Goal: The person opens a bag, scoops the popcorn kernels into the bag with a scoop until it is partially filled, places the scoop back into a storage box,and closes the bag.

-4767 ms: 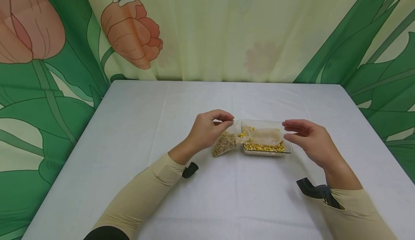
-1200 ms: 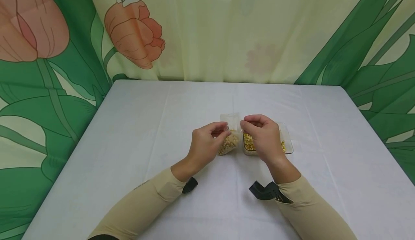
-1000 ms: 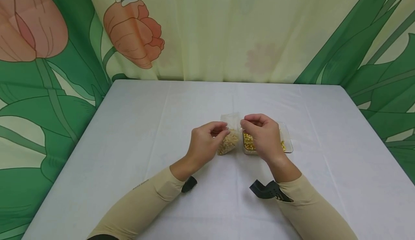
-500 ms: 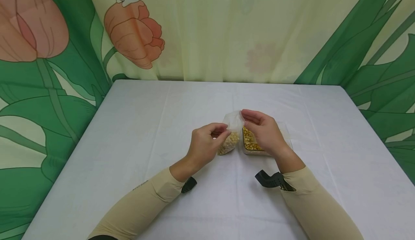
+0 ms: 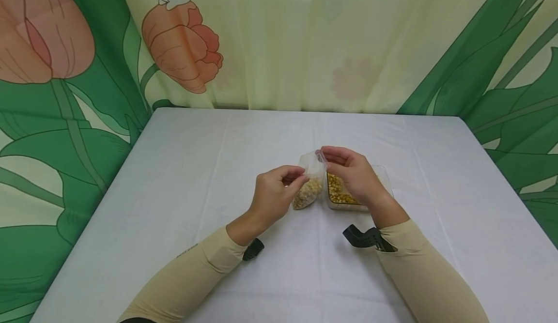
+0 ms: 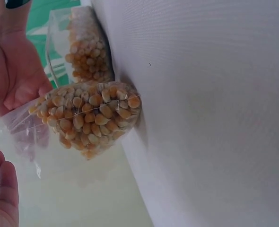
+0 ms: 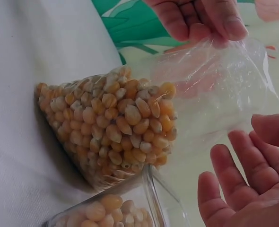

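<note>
A clear plastic bag [image 5: 308, 194] with corn kernels in its lower part stands on the table, its upper part loose and see-through. My left hand [image 5: 275, 192] pinches the bag's upper edge between thumb and fingers, plain in the right wrist view, where the left hand [image 7: 201, 16] is at the top. At the other side of the bag's mouth is my right hand [image 5: 357, 177]. Its fingers [image 7: 246, 161] are relaxed and parted from the thumb, close to or touching the film. Directly right of the bag sits a glass container [image 5: 355, 207] of corn kernels, partly hidden by my right hand.
White cloth covers the table [image 5: 244, 139]. Behind it hangs a pale yellow curtain [image 5: 279, 47] printed with flowers and leaves. A black strap mount [image 5: 364, 237] juts from the right wrist, and another mount [image 5: 254, 249] from the left.
My right hand has come from right of the container to the bag's mouth, then risen slightly with thumb and fingers parting. The bag stands more upright. The left hand keeps its pinch.
</note>
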The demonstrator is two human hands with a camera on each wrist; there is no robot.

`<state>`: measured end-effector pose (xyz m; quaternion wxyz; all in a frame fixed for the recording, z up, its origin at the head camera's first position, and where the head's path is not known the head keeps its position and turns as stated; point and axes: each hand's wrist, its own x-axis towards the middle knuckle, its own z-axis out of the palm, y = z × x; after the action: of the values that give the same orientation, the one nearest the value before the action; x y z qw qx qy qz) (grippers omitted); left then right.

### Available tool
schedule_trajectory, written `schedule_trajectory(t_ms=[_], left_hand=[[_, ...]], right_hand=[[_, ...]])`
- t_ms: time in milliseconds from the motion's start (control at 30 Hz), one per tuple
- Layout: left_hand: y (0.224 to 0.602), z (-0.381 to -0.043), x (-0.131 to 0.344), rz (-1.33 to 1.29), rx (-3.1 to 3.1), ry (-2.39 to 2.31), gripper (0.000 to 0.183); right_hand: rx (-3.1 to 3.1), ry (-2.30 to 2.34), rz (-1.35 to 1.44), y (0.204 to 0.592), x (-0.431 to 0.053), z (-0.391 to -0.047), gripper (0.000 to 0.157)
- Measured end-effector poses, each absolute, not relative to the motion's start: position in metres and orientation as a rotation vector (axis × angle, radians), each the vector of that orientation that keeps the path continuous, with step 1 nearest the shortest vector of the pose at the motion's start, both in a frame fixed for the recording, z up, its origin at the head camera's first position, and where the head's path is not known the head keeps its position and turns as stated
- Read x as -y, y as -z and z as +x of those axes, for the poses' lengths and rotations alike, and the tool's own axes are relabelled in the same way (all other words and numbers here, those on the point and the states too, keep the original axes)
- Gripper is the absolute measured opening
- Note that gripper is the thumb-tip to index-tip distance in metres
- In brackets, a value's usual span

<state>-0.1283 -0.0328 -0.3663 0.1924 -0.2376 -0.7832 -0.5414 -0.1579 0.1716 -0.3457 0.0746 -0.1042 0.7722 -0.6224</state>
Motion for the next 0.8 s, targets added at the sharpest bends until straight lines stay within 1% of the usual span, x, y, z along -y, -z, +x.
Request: schedule_trajectory(t_ms=[267,600,800], left_hand=[[0.3657,-0.1296,0.0344,-0.661,2.190,1.527,0.013],[0.3672,-0.1300,0.0366,-0.666,2.196,1.532,0.012],[0.3670,-0.1306,0.0374,-0.678,2.189,1.513,0.011]], right_hand=[[-2.305,1.955,-0.295,0.3475,-0.1733,-0.1588,0.040],[-2.262,1.921,-0.389,0.3492,-0.1719,-0.1641,0.045],[-2.293,1.892,-0.374,0.3511,-0.1708,-0.1668,0.041]])
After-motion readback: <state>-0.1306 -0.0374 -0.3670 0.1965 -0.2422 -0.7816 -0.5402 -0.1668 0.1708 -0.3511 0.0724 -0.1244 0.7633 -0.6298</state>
